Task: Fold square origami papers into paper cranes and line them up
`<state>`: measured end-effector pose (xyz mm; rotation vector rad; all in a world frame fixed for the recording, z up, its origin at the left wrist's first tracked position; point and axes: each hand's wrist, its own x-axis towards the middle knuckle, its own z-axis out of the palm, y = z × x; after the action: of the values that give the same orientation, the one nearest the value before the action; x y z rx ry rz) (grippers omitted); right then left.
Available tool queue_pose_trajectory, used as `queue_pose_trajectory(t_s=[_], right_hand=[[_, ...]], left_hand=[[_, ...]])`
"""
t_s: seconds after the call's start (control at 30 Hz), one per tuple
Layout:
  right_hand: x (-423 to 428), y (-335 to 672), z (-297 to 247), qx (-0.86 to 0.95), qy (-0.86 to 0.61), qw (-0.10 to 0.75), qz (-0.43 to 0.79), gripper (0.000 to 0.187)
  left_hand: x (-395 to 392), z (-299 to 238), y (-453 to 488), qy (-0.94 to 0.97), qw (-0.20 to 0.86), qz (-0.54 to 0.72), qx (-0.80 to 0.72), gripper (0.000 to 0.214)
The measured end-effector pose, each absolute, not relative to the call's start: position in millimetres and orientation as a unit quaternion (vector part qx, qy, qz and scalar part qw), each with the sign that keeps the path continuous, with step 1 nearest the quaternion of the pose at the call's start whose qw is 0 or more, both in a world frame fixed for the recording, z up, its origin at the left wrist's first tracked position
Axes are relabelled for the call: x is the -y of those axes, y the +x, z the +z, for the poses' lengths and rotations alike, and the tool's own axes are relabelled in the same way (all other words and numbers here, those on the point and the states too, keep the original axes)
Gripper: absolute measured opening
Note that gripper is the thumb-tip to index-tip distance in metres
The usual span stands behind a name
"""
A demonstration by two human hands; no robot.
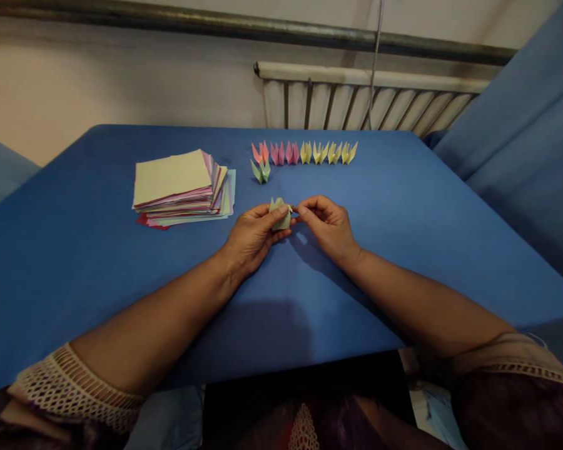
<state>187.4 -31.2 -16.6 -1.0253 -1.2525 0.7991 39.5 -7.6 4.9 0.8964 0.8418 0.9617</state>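
A small pale green folded paper crane (280, 219) is held above the blue table, with my left hand (253, 236) closed on it. My left thumb lies across the front of the paper, and the fingers support it from behind. To the right, my right hand (329, 226) is closed in a pinch, thumb against forefinger. Its fingertips come up to the crane's right side, beside my left fingertips. What sits between them is too small to make out.
A thick stack of coloured paper (173, 178) lies at left on the blue table (417, 250). Several finished cranes, including a yellow crane (349, 154), stand in a row at the back. A green crane (261, 172) stands before them. Beyond are a radiator (356, 78) and blue curtain (525, 131).
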Motion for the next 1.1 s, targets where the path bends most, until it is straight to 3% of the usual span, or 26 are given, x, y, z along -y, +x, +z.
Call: queue_pose_trajectory(t_s=[1.1], right_hand=[[29.2, 191.4, -14.1, 0.547, -0.43, 0.615, 0.372, 0.017]], left_hand=[[9.0, 2.8, 40.5, 0.44, 0.684, 0.44, -0.381, 0.028]])
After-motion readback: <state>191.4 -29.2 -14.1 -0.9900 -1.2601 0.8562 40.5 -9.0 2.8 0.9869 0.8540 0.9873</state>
